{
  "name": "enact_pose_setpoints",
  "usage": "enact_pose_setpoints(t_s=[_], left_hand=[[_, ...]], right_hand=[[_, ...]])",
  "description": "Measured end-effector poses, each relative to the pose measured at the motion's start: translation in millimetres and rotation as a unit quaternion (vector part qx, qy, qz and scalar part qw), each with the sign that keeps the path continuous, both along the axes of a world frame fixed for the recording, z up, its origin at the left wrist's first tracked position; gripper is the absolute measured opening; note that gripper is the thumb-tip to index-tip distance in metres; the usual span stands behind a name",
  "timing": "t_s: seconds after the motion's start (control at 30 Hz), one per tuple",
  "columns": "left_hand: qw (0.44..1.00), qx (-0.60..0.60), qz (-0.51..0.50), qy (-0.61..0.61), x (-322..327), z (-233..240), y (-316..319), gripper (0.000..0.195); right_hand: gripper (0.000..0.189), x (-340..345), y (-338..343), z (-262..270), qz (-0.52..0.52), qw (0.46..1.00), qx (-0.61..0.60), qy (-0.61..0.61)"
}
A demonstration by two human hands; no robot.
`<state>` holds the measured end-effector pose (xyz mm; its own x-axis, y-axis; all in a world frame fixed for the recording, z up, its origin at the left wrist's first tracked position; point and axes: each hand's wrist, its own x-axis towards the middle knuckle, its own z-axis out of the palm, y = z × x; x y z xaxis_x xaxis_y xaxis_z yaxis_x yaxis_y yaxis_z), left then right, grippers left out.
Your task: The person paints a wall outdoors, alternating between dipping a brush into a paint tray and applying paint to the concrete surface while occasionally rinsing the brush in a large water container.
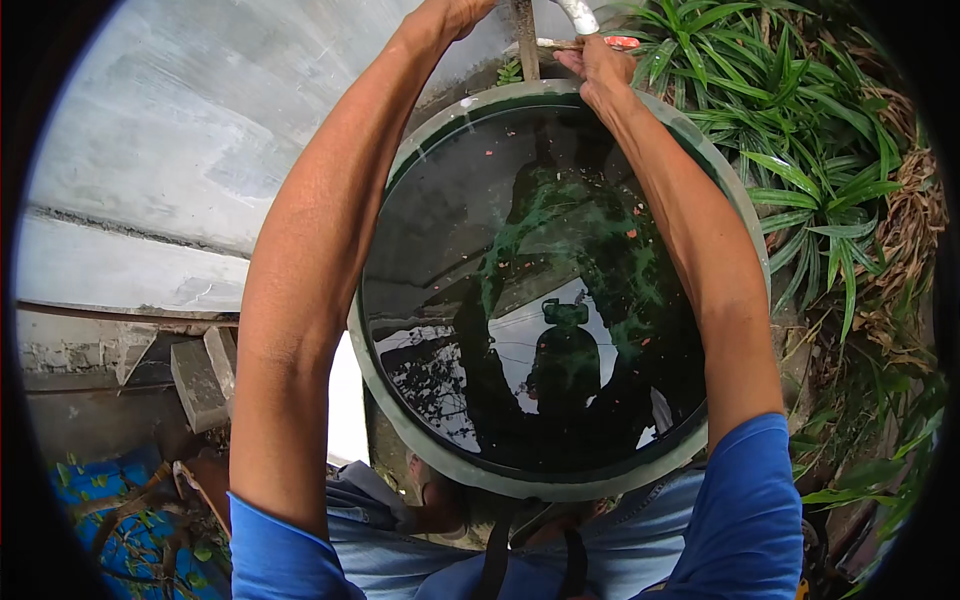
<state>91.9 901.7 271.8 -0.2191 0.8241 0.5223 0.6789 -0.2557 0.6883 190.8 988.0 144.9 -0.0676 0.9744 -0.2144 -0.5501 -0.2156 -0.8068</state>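
Note:
A large round tub (pixel 420 474) full of dark water stands in front of me, with small reddish bits afloat and my reflection on the surface. Beyond its far rim, my right hand (pixel 606 66) is around a thin tool with a red-and-white handle (pixel 621 43), beside a curved white pipe (pixel 579 15). My left hand (pixel 469 13) reaches to the top edge of the view, left of an upright post (pixel 526 41). Its fingers are partly cut off, so whether it grips anything is not visible.
A grey painted wall (pixel 172 127) rises on the left, with concrete blocks (pixel 199 382) lower down. Long-leaved green plants (pixel 817 187) and dry leaves (pixel 911 217) crowd the right side. A blue object (pixel 135 495) lies under branches at the lower left.

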Motion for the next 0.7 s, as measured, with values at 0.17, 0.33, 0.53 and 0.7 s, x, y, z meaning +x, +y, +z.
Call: enact_pose_setpoints(t_s=[0.17, 0.33, 0.53, 0.7], left_hand=[[0.993, -0.009, -0.009, 0.12, -5, 5, -2, 0.037], [0.973, -0.009, -0.029, 0.228, -8, 11, -5, 0.025], [0.938, -0.017, -0.067, 0.34, -28, 21, 14, 0.017], [0.541, 0.257, 0.087, 0.796, -42, 28, 42, 0.013]], right_hand=[[0.011, 10, 12, 40, -0.047, 0.989, 0.134, 0.05], [0.02, 20, 2, 7, -0.011, 0.982, 0.181, 0.048], [0.023, -5, -1, -12, 0.008, 0.994, 0.103, -0.041], [0.009, 15, 19, 18, -0.007, 0.972, 0.17, 0.162]])
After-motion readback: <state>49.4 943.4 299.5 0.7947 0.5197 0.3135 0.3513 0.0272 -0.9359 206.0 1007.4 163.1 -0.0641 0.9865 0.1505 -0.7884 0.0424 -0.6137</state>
